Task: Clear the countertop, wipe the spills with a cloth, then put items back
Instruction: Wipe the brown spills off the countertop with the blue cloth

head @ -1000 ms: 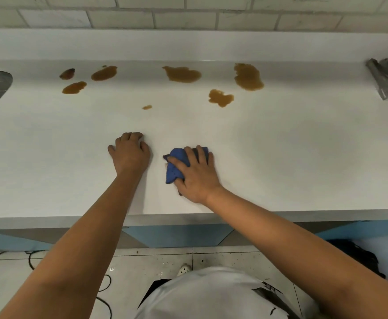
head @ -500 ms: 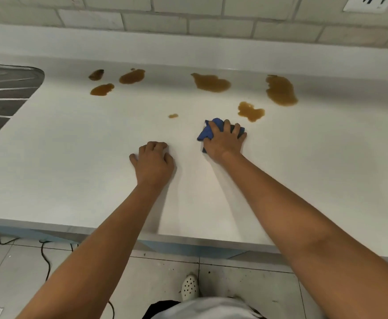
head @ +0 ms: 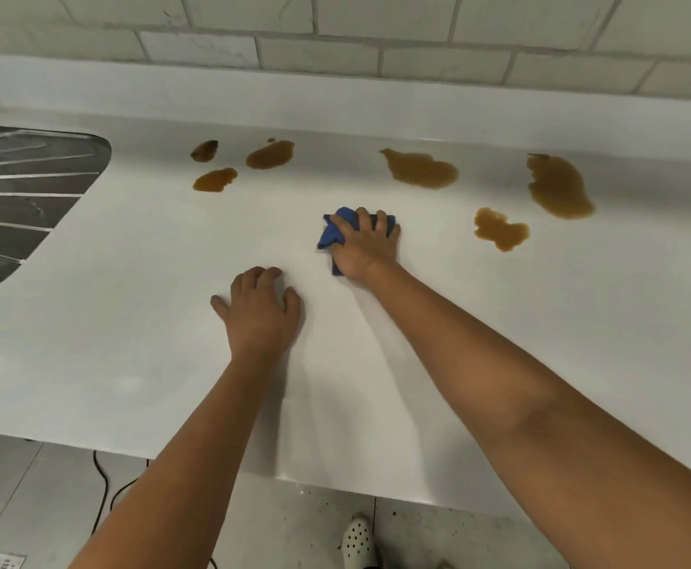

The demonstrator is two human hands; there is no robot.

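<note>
Head view: right hand [head: 366,248] presses a blue cloth [head: 332,234] flat on the white counter [head: 130,322]
Fingers [head: 380,221] spread over the bunched, soft cloth; left hand [head: 259,312] empty, palm down. Brown spills [head: 419,169] lie beyond the fingers; one bunched pass may smear the glossy puddles

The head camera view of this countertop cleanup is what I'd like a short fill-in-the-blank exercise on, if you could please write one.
1. The right hand presses a cloth whose colour is ____.
2. The left hand lies on the countertop holding ____.
3. The number of brown spills on the countertop is ____.
4. The sink drainboard lies at the ____ edge of the view.

Missing words: blue; nothing; six; left
</note>
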